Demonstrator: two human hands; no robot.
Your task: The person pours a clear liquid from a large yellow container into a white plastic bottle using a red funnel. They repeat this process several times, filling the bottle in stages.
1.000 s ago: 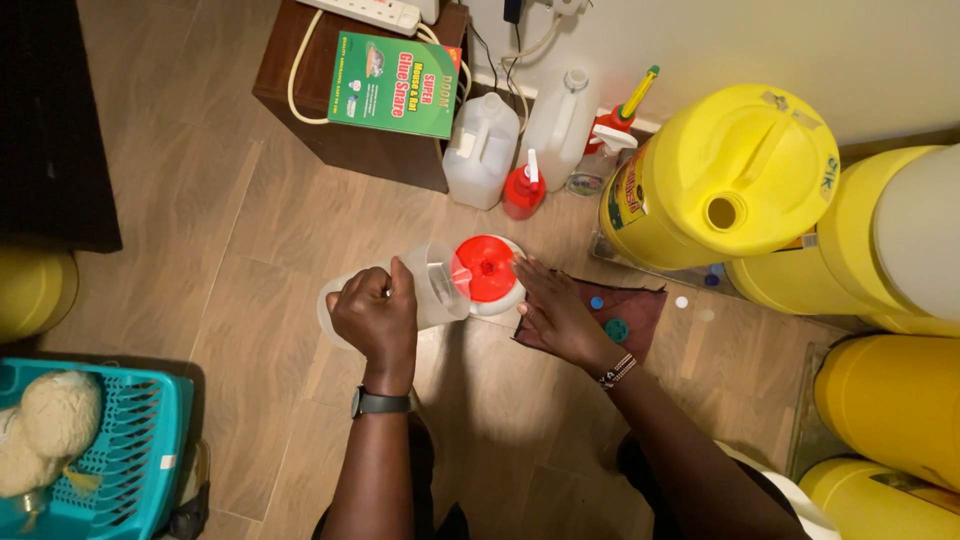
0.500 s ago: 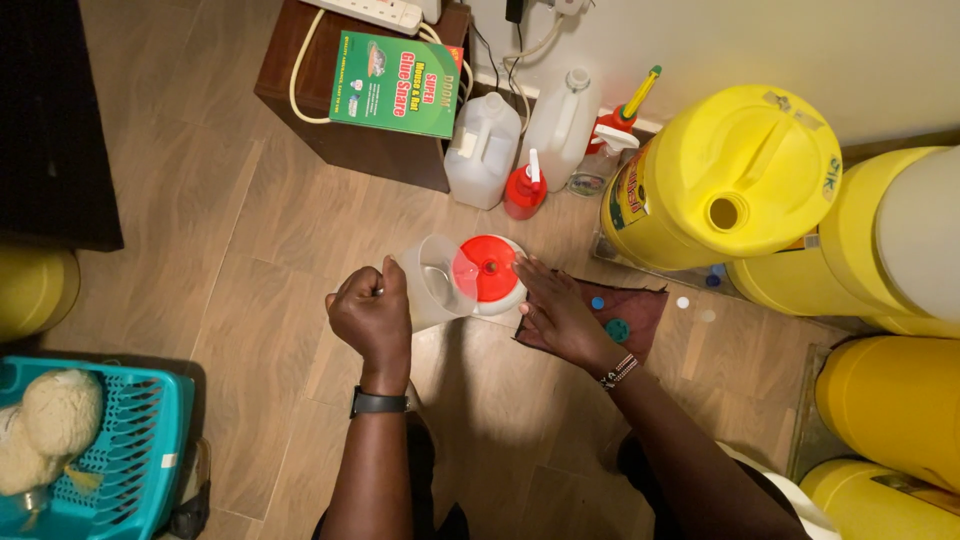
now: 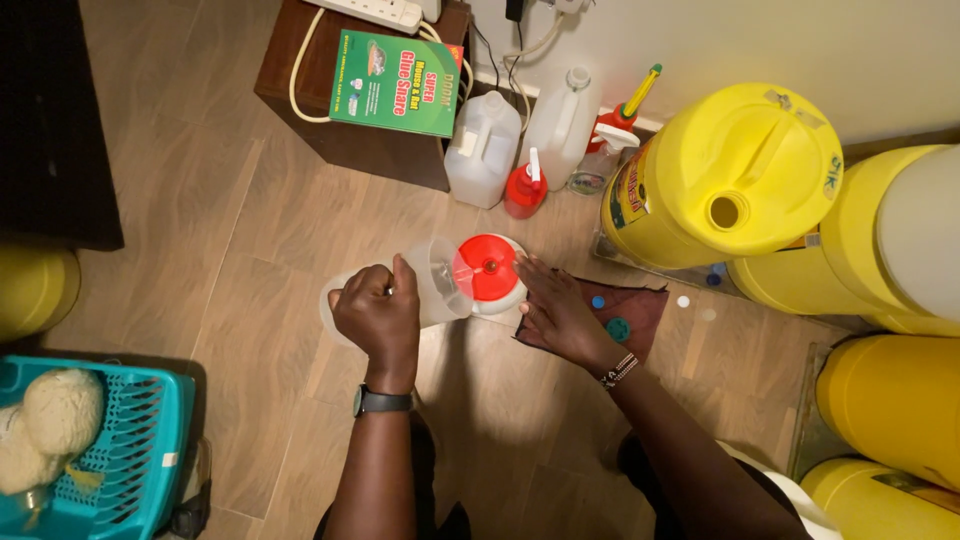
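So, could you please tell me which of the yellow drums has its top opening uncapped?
The big yellow drum beside the spray bottles: its round top hole gapes open; the other yellow drums show none.

Clear jug (image 3: 432,285) in left hand (image 3: 378,315): translucent plastic, smooth. Red funnel (image 3: 486,268) by right hand (image 3: 556,312): glossy plastic. Yellow jerrycan (image 3: 730,170): smooth plastic, slight sheen. White jugs (image 3: 482,150): cloudy matt plastic. Floor (image 3: 190,200): wood-look planks, matt. Dark red mat (image 3: 640,305): cloth, matt. Green box (image 3: 396,83): printed cardboard. Teal basket (image 3: 130,450): moulded plastic. Watch (image 3: 383,401): matt strap.
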